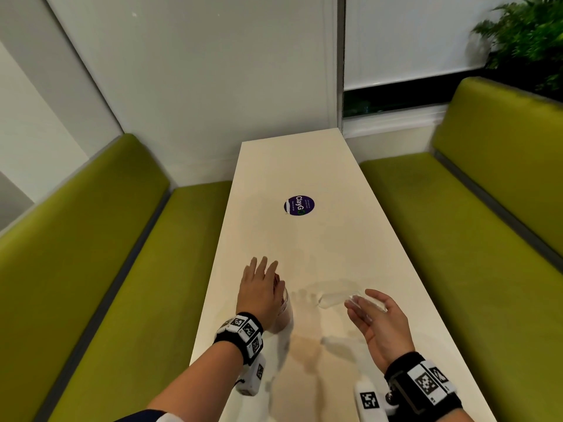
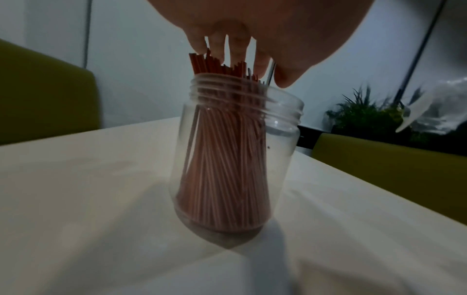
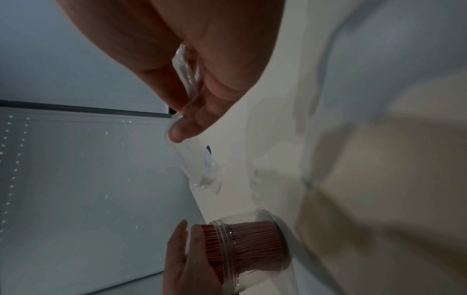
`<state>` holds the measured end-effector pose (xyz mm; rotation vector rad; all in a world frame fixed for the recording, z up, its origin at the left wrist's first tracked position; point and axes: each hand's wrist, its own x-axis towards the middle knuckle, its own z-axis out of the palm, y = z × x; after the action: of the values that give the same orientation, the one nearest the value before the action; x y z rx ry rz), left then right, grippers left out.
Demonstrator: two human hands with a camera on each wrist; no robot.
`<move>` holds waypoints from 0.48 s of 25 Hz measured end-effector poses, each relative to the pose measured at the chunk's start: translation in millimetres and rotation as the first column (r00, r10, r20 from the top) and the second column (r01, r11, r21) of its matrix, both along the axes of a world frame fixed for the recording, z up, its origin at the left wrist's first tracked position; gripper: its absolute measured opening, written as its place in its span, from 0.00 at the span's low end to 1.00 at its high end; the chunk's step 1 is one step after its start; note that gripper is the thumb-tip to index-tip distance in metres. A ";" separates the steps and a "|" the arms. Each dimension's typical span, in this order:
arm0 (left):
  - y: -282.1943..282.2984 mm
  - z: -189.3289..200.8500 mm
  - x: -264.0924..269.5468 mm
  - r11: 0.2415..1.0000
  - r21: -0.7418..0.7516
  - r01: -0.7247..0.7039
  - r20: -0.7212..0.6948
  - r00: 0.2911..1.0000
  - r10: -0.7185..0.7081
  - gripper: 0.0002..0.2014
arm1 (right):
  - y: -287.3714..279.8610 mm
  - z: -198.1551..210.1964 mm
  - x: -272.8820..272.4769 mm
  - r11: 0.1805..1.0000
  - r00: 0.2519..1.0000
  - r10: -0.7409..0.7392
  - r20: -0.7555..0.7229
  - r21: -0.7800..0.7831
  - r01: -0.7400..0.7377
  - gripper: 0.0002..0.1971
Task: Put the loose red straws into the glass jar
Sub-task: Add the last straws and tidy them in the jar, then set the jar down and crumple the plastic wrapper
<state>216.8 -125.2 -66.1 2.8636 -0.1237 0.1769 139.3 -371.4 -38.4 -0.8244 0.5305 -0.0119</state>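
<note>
A clear glass jar stands near the white table's left edge, packed with red straws whose tips stick out above its threaded neck. My left hand lies flat over the jar mouth, its straight fingers resting on the straw tips. The right wrist view shows the same jar and left hand. To the right of the jar, my right hand pinches an empty clear plastic wrapper between thumb and fingers. No loose straws are visible on the table.
The narrow white table carries a round purple sticker further back. Green bench seats flank it on both sides, with a wall behind. A plant stands at the far right.
</note>
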 end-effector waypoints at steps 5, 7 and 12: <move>0.5 6.1 -1.5 0.999 -0.045 -0.015 -0.152 0.988 0.008 0.31 | 0.6 -1.9 -4.4 0.997 1.000 0.024 -0.013 -0.072 -0.025 0.11; 1.9 13.6 -6.2 0.996 -0.079 -0.030 -0.031 0.999 0.028 0.28 | -1.0 -1.7 -7.0 0.991 0.999 0.029 -0.022 -0.129 -0.032 0.10; -25.5 35.0 -57.5 0.921 -0.374 0.108 0.231 0.973 -0.021 0.07 | 0.4 -2.8 -12.5 0.975 0.998 0.050 -0.035 -0.214 -0.056 0.10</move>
<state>159.3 -150.7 -31.1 2.4354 -0.2032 0.4564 126.8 -371.0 -41.3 -1.0509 0.5406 -0.0085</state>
